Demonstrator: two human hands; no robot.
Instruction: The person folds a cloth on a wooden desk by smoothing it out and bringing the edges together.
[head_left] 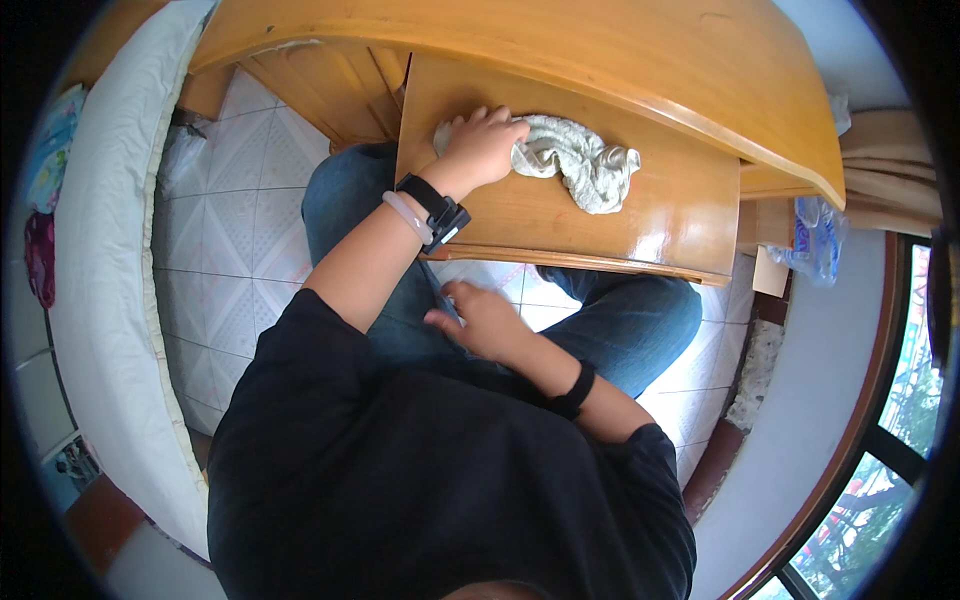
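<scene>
A pale grey-green patterned cloth (578,160) lies bunched up on the pull-out wooden board (560,225) of the desk. My left hand (482,145) presses down on the cloth's left end, fingers curled over it; the rest of the cloth trails off to the right in loose folds. Some of the cloth under the palm is hidden. Lower down, my right hand (486,322) hovers over my lap, in front of the board's near edge. Its thumb and bent fingers are apart, and I see nothing held in it.
The wooden desk top (600,55) overhangs the board's far side. My knees reach under the board. A white-covered bed (110,270) runs along the left. Clear plastic packaging (818,240) sits by the wall at right, near a window (870,490). Tiled floor (225,230) shows between.
</scene>
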